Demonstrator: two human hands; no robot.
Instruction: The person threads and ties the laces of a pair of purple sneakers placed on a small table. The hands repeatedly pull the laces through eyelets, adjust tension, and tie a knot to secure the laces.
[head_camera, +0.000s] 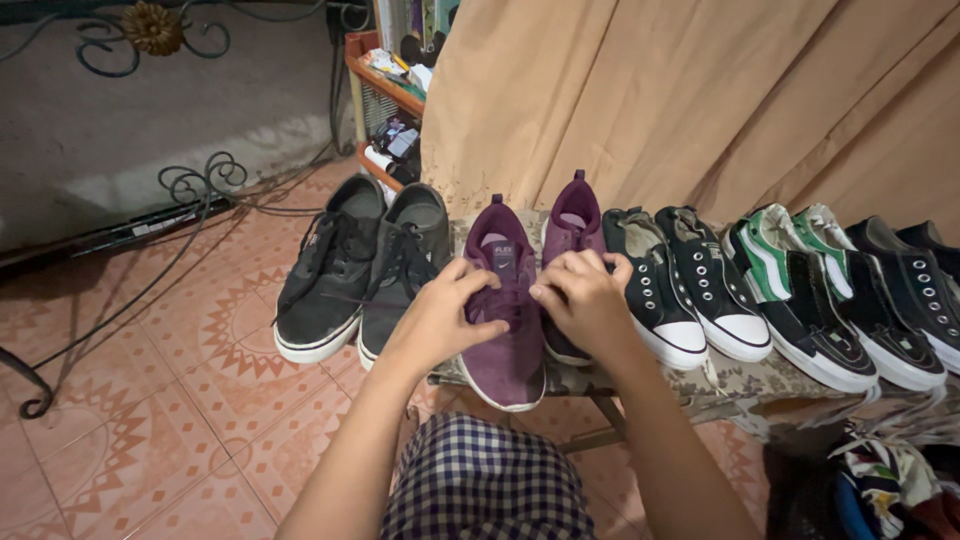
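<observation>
Two hands meet over a purple shoe (507, 330) at the centre of the frame. The left hand (440, 318) and right hand (585, 300) both pinch its laces with narrowed fingers, steadying the shoe on a cloth-covered bench (740, 385) so the lacing faces up. Its purple partner (572, 228) sits just behind, partly hidden by the right hand. A dark grey pair (365, 265) stands to the left; black, white-toed shoes (690, 290) and a green-striped pair (800, 270) line up rightward. The farthest right shoes are cut off, and the laces themselves are hard to make out.
</observation>
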